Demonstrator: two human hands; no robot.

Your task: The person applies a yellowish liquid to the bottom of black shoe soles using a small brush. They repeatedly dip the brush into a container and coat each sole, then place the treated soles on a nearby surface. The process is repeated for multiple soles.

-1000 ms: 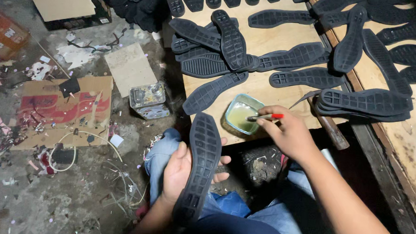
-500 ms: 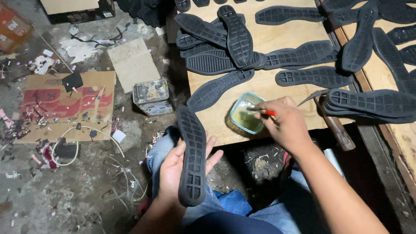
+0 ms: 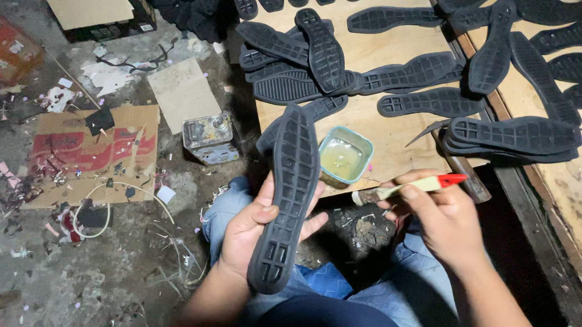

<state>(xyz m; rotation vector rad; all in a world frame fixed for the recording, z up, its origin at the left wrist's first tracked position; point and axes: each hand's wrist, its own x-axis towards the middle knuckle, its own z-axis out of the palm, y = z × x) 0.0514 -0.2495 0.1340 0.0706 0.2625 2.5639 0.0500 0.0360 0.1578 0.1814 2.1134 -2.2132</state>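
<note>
- black rubber shoe sole (image 3: 288, 196) stands nearly upright over the person's lap, tread side facing up toward the camera, its toe end reaching up to the edge of the wooden board (image 3: 384, 131).
- left hand (image 3: 255, 230) is wrapped around the sole's lower half from behind, thumb across the tread on one side and fingertips showing past the other edge.
- right hand (image 3: 442, 212) is closed around a small brush (image 3: 411, 186) with a pale handle and a red end; the bristle end points toward the sole but is not touching it.
- small teal-rimmed bowl (image 3: 345, 156) of yellowish glue sits on the near edge of the board, just beside the top of the held sole and close to the brush tip.
- many more black soles (image 3: 322, 50) lie spread and overlapping across the board, tread up, and a stack of them (image 3: 514, 137) rests to the right of the bowl.
- dented metal can (image 3: 210, 137) stands on the floor just left of the board.
- flattened cardboard (image 3: 92, 155) with red print lies further left on the dirty concrete floor (image 3: 102, 286), among scraps, a white cord and bits of litter.
- blue jeans (image 3: 390, 298) cover the person's legs under both hands.
</note>
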